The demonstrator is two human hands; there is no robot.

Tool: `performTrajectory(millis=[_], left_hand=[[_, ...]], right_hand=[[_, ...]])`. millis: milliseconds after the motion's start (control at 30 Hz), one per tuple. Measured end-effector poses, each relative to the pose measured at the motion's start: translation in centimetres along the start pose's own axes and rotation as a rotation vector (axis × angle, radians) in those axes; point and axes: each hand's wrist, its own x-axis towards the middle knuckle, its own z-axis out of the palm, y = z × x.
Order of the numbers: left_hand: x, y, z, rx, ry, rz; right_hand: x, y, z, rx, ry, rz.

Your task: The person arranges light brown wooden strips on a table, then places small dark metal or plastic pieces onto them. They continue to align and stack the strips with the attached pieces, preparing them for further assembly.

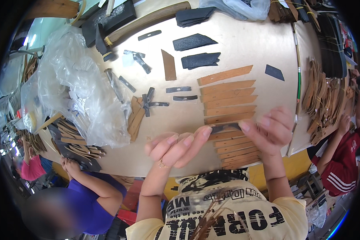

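Note:
Between my two hands a small dark strip (225, 128) with a paler middle is held out lengthwise. My left hand (178, 146) pinches its left end with thumb and fingers. The right end is gripped by my right hand (271, 130), its thumb on the strip and its other fingers curled and slightly blurred. Just below and behind the strip runs a column of tan leather strips (228, 110), laid side by side with slanted right ends. Similar short dark strips (178, 89) lie to the left, some crossed in a small pile (149, 103).
Stacks of black leather pieces (195, 42) lie at the far middle. A wooden-handled hammer (148, 23) rests at the back left, beside a crumpled clear plastic bag (84, 80). Leather bundles (328, 100) sit on the right. Other people work at left and right; one wears a purple shirt (94, 204).

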Motion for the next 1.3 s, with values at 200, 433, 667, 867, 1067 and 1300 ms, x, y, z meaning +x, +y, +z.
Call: performTrajectory(millis=[200, 433, 667, 867, 1067, 1300], left_hand=[[0.1, 0.0, -1.2, 0.029, -0.074, 0.006], [1.2, 0.7, 0.6, -0.39, -0.128, -0.338], [3.7, 1.4, 2.5, -0.453, -0.362, -0.858], [4.2, 1.2, 5.3, -0.217, -0.45, -0.832], [3.9, 1.2, 6.0, -0.193, -0.487, -0.838], [3.6, 1.3, 6.1, -0.163, -0.469, -0.803]], right_hand=[[-0.3, -0.9, -1.3, -0.032, -0.017, -0.045], [0.8, 0.3, -0.9, 0.175, -0.194, 0.22], [2.1, 0.4, 2.6, 0.404, -0.327, 0.841], [2.1, 1.8, 5.3, 0.148, -0.365, 0.714], [1.8, 2.0, 5.5, 0.089, -0.391, 0.7], [1.7, 2.0, 5.7, 0.066, -0.388, 0.688]])
